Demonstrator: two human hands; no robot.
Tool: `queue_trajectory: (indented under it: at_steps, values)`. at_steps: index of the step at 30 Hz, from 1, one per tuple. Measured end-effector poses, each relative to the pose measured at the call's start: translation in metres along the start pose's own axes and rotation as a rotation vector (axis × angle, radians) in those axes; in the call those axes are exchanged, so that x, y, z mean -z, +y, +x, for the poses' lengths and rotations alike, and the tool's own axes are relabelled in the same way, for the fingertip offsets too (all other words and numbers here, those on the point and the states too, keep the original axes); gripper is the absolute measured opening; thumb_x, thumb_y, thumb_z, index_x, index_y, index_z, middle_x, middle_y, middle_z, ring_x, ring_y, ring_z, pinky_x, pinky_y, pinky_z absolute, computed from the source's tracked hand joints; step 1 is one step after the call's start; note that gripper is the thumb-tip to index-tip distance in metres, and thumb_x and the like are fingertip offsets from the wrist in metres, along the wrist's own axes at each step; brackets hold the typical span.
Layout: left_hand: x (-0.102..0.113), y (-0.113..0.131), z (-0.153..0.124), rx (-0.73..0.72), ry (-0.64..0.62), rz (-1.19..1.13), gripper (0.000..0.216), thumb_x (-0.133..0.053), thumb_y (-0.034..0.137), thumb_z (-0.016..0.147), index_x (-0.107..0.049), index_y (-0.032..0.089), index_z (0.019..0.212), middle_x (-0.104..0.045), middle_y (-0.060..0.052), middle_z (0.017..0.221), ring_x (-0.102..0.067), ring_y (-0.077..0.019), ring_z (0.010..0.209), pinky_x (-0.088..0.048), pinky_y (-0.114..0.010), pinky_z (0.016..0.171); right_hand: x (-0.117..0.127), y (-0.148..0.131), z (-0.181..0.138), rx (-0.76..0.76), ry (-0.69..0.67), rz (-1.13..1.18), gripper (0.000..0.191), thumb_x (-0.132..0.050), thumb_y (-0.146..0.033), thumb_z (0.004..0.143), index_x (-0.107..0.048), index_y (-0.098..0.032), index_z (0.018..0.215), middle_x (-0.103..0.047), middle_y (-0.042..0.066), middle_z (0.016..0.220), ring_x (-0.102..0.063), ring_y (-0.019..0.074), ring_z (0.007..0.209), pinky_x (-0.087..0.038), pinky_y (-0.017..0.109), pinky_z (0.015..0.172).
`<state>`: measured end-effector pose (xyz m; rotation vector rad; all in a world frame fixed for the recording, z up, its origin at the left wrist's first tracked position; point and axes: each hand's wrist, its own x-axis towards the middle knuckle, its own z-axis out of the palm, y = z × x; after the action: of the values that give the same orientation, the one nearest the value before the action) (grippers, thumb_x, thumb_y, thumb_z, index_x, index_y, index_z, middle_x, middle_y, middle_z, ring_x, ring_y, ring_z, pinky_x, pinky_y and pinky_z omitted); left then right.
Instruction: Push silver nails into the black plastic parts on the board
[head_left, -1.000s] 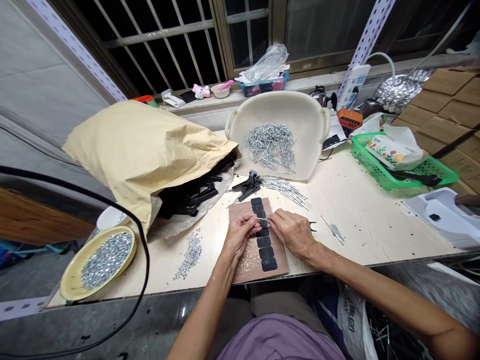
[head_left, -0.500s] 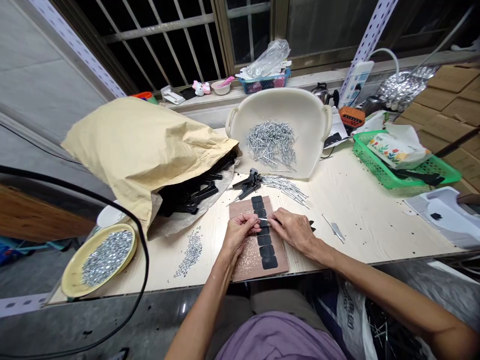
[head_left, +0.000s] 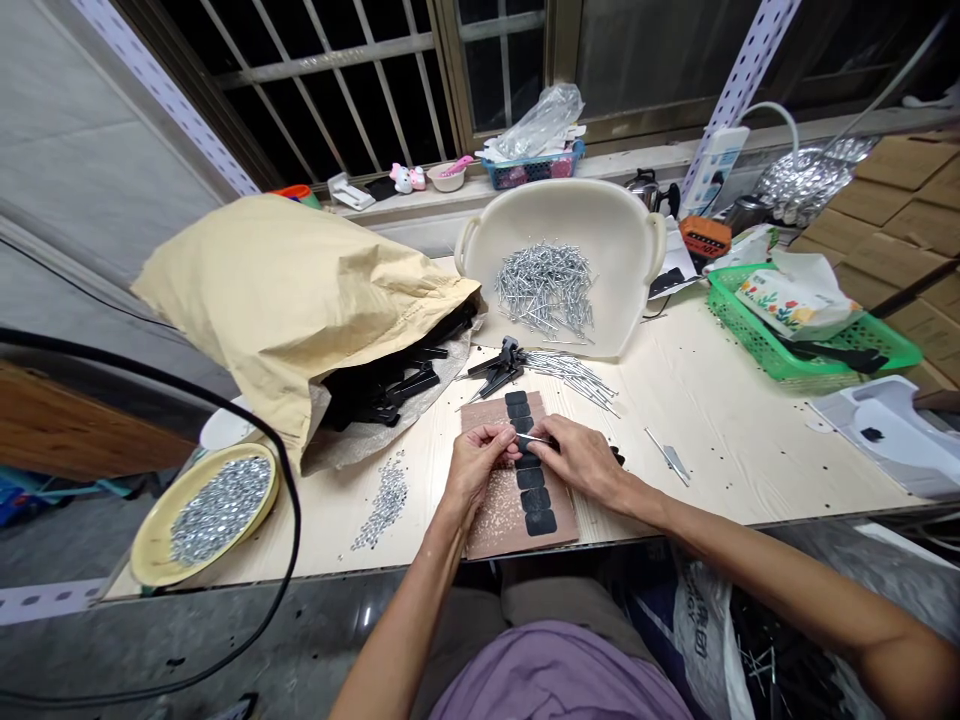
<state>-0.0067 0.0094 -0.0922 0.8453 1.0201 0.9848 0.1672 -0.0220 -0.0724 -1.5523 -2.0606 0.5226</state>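
A thin silver metal pin (head_left: 531,438) lies nearly level between my hands. My right hand (head_left: 583,458) pinches it between thumb and forefinger. Its left end reaches the fingertips of my left hand (head_left: 480,462), which are pressed together; whatever they hold is too small to make out. Both hands are over a brown board (head_left: 495,520) that carries a column of dark, rounded square pads (head_left: 535,498). Past the board, a bundle of similar pins (head_left: 574,378) lies beside several black plastic clips (head_left: 499,370). Small silver pieces (head_left: 382,502) are scattered left of my left hand.
A white basin (head_left: 622,270) holding many pins stands at the back. Left of it, a tan sack (head_left: 300,290) spills black plastic parts. A yellow bowl (head_left: 146,560) of small silver pieces sits at the left edge; a green basket (head_left: 810,365) is at right. A black cable (head_left: 292,500) loops across the left.
My right hand's fingers have shifted slightly on the pin, and the pin looks a little more tilted. The left hand stays nearly in place. The view has moved slightly.
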Motion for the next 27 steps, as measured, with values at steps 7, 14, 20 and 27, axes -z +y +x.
queue_trajectory:
  at_steps: [7,14,20,27]
  values:
    - [0.001,-0.002,-0.001,0.008,-0.019,-0.009,0.028,-0.079,0.030,0.063,-0.066,0.009,0.076,-0.064,-0.001,0.061,-0.061,-0.0077,0.052,-0.052,-0.018,0.056,-0.003,0.004,-0.001,0.053,-0.019,0.037,0.027,-0.040,-0.033,0.094,-0.060,-0.019,0.084,-0.059,0.002,0.082,-0.054,0.0122,0.070,-0.036,0.022,0.060]
    - [0.002,0.005,-0.002,0.009,-0.022,-0.002,0.030,-0.080,0.031,0.061,-0.066,0.009,0.076,-0.065,-0.001,0.061,-0.060,-0.0078,0.053,-0.052,-0.019,0.056,-0.001,0.002,0.007,-0.094,-0.070,0.572,0.028,-0.052,-0.043,0.085,-0.056,-0.017,0.075,-0.057,-0.001,0.070,-0.050,0.0099,0.062,-0.038,0.022,0.058]
    - [-0.001,0.002,-0.002,0.025,-0.038,0.024,0.032,-0.081,0.033,0.060,-0.066,0.010,0.075,-0.064,-0.001,0.061,-0.060,-0.0078,0.053,-0.052,-0.019,0.057,-0.009,0.003,0.011,-0.446,-0.459,0.951,0.039,-0.055,-0.057,0.077,-0.048,-0.019,0.075,-0.047,-0.006,0.052,-0.031,0.0048,0.035,-0.023,0.019,0.036]
    - [-0.002,0.003,0.001,0.042,-0.007,-0.030,0.033,-0.082,0.031,0.057,-0.066,0.010,0.076,-0.064,-0.001,0.060,-0.060,-0.0077,0.051,-0.052,-0.019,0.057,-0.003,-0.006,0.012,0.038,0.056,0.298,0.022,-0.049,-0.036,0.089,-0.055,-0.018,0.079,-0.059,0.003,0.081,-0.055,0.0135,0.075,-0.042,0.026,0.069]
